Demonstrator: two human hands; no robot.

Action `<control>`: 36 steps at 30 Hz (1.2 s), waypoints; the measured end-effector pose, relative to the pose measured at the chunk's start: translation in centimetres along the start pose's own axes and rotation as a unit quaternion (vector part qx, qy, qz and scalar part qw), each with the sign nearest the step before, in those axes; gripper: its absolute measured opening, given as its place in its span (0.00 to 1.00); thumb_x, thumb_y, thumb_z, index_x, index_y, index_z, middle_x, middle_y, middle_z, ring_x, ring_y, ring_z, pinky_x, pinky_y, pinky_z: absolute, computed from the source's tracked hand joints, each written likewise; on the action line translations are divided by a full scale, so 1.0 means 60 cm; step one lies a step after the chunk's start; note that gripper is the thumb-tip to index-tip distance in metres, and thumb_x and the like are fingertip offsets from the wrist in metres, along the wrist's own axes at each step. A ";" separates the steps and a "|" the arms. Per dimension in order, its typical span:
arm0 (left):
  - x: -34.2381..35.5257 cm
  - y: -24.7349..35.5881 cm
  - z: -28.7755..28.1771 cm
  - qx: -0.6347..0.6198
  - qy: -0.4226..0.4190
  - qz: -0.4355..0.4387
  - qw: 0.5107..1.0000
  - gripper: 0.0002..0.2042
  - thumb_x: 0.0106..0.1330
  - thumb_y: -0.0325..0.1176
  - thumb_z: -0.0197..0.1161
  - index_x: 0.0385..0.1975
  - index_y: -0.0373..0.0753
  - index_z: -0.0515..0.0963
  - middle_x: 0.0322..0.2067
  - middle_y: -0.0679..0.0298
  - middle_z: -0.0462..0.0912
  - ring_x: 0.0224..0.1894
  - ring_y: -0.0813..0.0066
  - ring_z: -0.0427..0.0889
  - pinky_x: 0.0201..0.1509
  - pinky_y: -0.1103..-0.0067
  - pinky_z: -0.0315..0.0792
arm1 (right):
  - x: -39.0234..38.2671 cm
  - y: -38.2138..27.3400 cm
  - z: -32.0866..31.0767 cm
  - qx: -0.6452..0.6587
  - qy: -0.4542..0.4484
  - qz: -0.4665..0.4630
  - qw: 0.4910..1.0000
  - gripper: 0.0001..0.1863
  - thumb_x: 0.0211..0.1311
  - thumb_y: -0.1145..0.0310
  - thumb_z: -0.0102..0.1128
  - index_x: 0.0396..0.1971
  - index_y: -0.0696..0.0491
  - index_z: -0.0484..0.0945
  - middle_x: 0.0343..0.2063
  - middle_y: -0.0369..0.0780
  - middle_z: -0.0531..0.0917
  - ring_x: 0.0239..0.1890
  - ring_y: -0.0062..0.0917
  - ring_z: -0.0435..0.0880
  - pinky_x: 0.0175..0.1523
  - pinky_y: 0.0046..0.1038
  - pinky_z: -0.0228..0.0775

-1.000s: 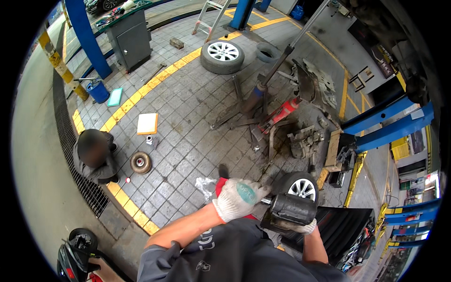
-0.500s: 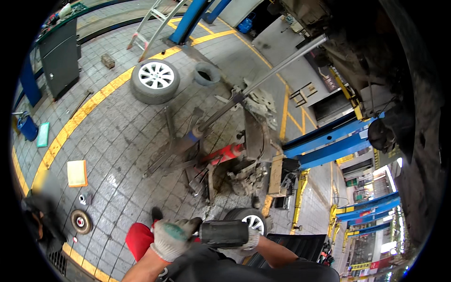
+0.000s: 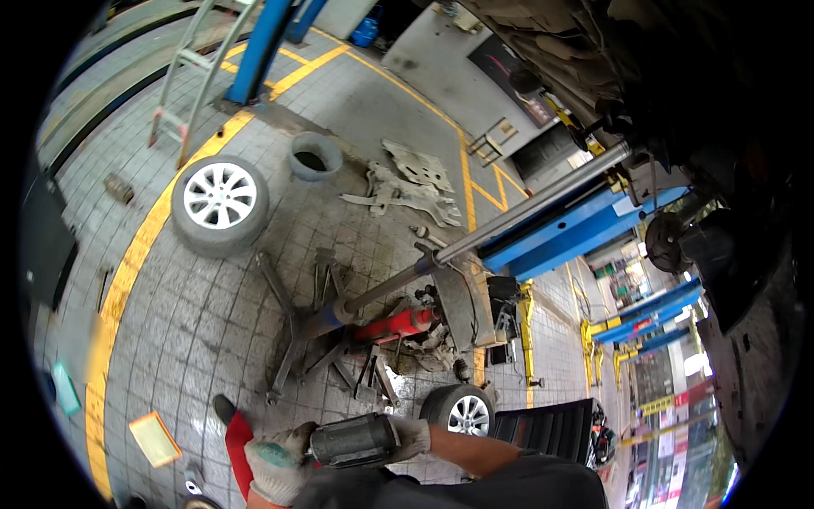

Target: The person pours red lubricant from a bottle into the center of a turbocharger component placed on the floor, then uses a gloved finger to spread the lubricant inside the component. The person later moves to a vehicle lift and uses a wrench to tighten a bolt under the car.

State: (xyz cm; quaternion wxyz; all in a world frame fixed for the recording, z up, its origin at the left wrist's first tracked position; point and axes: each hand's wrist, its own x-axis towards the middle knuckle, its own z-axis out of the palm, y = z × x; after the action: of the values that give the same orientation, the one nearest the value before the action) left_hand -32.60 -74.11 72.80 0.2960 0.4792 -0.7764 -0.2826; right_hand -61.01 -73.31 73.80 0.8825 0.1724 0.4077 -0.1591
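A dark cylindrical part (image 3: 352,439) with lengthwise ridges lies sideways between my hands, low in front of my body. It looks like a motor housing, but its exact kind cannot be made out. My left hand (image 3: 284,460), in a whitish work glove with a green patch, closes on its left end. My right hand (image 3: 414,439), gloved too, grips the right end, and its fingers are partly hidden behind the part. Beyond my hands stands a floor jack (image 3: 318,324) with splayed dark legs, a red cylinder (image 3: 397,325) and a long bright rod (image 3: 530,204) rising to the right.
A wheel (image 3: 220,205) lies at the left, near a grey tub (image 3: 315,157) and pale metal panels (image 3: 415,182). A second wheel (image 3: 462,413) is right of my hands. The raised vehicle's underside (image 3: 585,51) hangs overhead at right. A ladder (image 3: 191,68) stands behind.
My view has turned and shifted, so the wheel, tub and jack appear lower and further left. Both hands still hold the dark cylindrical part, now tilted a little.
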 end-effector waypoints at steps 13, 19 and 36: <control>0.420 -0.210 -0.028 -0.086 -0.143 0.134 0.977 0.22 0.55 0.29 0.68 0.52 0.49 0.86 0.28 0.59 0.86 0.28 0.58 0.85 0.52 0.62 0.75 | 0.106 -0.241 0.099 -0.181 -0.217 -0.226 0.932 0.30 0.83 0.60 0.48 0.80 0.49 0.62 0.78 0.41 0.68 0.79 0.29 0.67 0.86 0.36 0.54; 0.644 -0.286 0.025 -0.136 -0.168 0.222 0.951 0.31 0.49 0.22 0.63 0.58 0.47 0.85 0.33 0.55 0.87 0.31 0.50 0.83 0.40 0.57 0.78 | 0.102 -0.422 0.122 -0.597 0.113 -0.384 0.695 0.34 0.76 0.61 0.63 0.78 0.52 0.65 0.73 0.43 0.75 0.75 0.29 0.72 0.84 0.36 0.60; 1.220 -0.297 0.300 -0.224 -0.390 0.419 0.789 0.26 0.58 0.32 0.66 0.60 0.51 0.85 0.25 0.59 0.87 0.26 0.57 0.87 0.34 0.63 0.80 | -0.045 -0.702 0.137 -0.242 0.400 -0.475 0.746 0.35 0.75 0.62 0.65 0.77 0.52 0.66 0.72 0.43 0.76 0.74 0.29 0.74 0.82 0.37 0.62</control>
State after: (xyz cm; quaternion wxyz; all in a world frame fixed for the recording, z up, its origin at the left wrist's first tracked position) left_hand -62.25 -144.84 61.79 0.1562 -0.1243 -0.8654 -0.4595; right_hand -74.96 -113.96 73.53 0.4615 -0.2147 0.7772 -0.3699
